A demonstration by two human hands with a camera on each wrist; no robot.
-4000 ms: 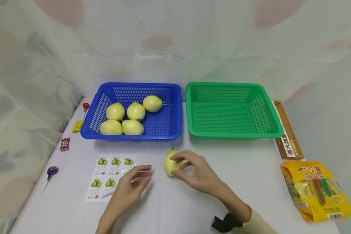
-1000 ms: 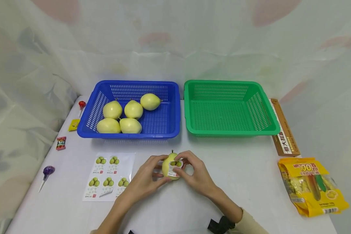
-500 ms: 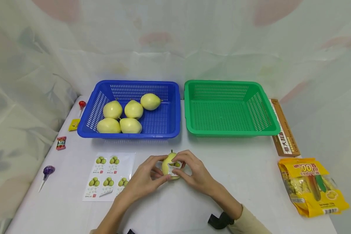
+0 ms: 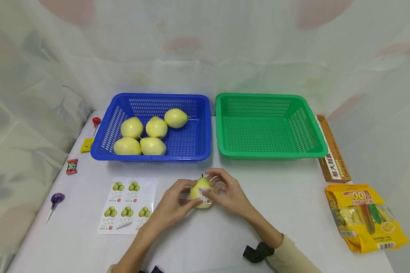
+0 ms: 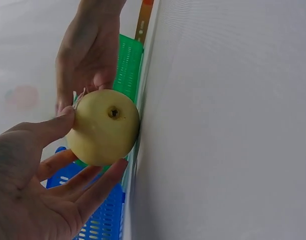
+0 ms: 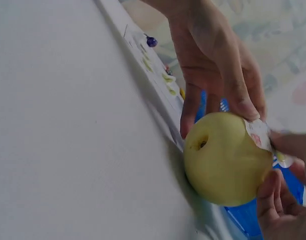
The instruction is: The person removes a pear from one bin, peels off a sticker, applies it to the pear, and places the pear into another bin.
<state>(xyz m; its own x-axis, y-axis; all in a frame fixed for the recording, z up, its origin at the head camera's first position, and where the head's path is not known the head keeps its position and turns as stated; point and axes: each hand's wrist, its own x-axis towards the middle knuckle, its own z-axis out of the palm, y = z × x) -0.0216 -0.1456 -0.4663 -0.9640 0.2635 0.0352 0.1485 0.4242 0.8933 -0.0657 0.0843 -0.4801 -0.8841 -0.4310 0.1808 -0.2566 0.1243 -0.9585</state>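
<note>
A yellow-green pear [image 4: 199, 189] stands on the white table in front of the two baskets, held between both hands. My left hand [image 4: 182, 195] grips it from the left, thumb and fingers curled round it [image 5: 105, 127]. From the right, my right hand [image 4: 222, 187] curls over the pear's top, its thumb pressing a small white sticker [image 4: 206, 200] onto the fruit. In the right wrist view the sticker [image 6: 258, 134] lies on the pear [image 6: 225, 162] under the fingertips. A sticker sheet [image 4: 128, 204] lies flat just left of the hands.
A blue basket [image 4: 150, 157] with several pears [image 4: 153, 146] stands at the back left, and an empty green basket [image 4: 270, 154] beside it. Lollipops [image 4: 56, 199] and sweets [image 4: 71, 166] lie along the left edge. A brown box [image 4: 333, 159] and a yellow snack bag [image 4: 365, 216] lie at the right.
Four seconds ago my left hand lay by the sticker sheet; it now holds the pear. Over the last second my right thumb slid over the sticker and both hands shifted slightly away.
</note>
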